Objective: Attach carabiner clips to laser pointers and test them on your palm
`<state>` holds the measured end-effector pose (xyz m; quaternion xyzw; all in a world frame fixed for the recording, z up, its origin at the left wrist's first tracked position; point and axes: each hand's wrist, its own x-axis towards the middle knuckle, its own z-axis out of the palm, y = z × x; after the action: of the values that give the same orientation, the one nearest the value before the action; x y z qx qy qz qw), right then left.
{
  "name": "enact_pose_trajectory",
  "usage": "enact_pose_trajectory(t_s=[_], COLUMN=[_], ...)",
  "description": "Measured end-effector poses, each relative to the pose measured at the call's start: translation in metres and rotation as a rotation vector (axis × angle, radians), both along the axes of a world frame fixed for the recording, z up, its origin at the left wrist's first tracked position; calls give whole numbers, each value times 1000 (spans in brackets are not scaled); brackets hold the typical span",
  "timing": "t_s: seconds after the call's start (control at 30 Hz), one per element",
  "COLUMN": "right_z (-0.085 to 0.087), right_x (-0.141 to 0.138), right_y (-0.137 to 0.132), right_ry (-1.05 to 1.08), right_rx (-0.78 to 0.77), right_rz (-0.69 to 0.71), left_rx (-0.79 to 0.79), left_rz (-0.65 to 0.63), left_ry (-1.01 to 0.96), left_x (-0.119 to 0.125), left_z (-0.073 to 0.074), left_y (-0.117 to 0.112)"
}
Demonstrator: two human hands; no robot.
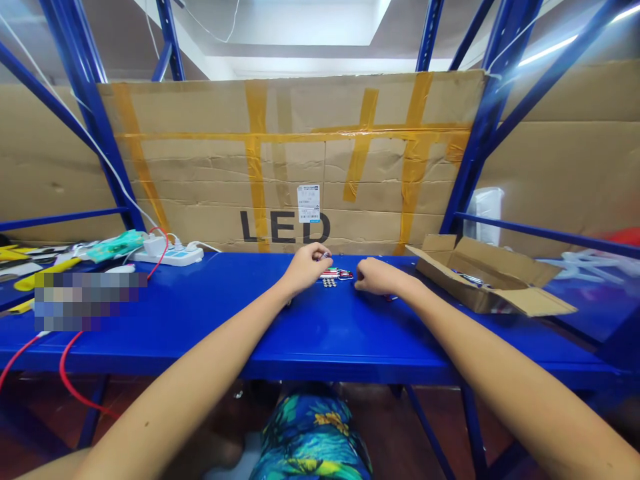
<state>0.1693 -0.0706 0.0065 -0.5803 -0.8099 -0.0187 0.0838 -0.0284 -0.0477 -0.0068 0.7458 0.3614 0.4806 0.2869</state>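
My left hand (306,267) is over the blue shelf top, thumb and fingers pinched on a small shiny item too small to name. Just right of it lie several slim red, green and silver tubes (331,273) with a metal clip (345,275) at their end. In front of these, small round silver cells like button batteries (329,283) sit in neat rows. My right hand (375,276) is closed with its knuckles up, close to the clip; whatever its fingers hold is hidden. A small red and silver piece (391,298) shows below that wrist.
An open cardboard box (480,280) holding some metallic pieces stands at the right. To the left are a white power strip (173,255), a teal packet (115,245), yellow-handled tools (47,273) and a red cable (65,367). A large cardboard sheet (210,173) closes the back.
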Motion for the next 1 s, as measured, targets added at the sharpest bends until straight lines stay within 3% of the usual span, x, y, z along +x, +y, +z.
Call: enact_pose_trajectory(t_s=[0.13, 0.23, 0.33, 0.43, 0.5, 0.63, 0.7, 1.0], right_z=[4, 1, -4, -5, -2, 3, 3, -5], right_x=[1, -4, -9, -11, -10, -10, -11, -9], right_y=[1, 3, 4, 2, 1, -3, -5, 5], right_ry=[309, 605, 907, 1054, 1007, 637, 512, 592], right_rx=[20, -184, -406, -474, -409, -165, -121, -189], right_rz=[114, 216, 301, 343, 374, 443, 429, 425], left_rx=[303, 445, 488, 488, 489, 487, 490, 458], left_rz=[-27, -111, -104, -38, 5, 90, 119, 98], left_ry=[255, 385, 412, 434, 474, 597, 644, 597], left_x=[0, 1, 0, -2, -3, -2, -1, 1], left_z=[-6, -6, -5, -5, -6, -8, -9, -9], left_y=[-6, -11, -12, -9, -8, -10, -13, -14])
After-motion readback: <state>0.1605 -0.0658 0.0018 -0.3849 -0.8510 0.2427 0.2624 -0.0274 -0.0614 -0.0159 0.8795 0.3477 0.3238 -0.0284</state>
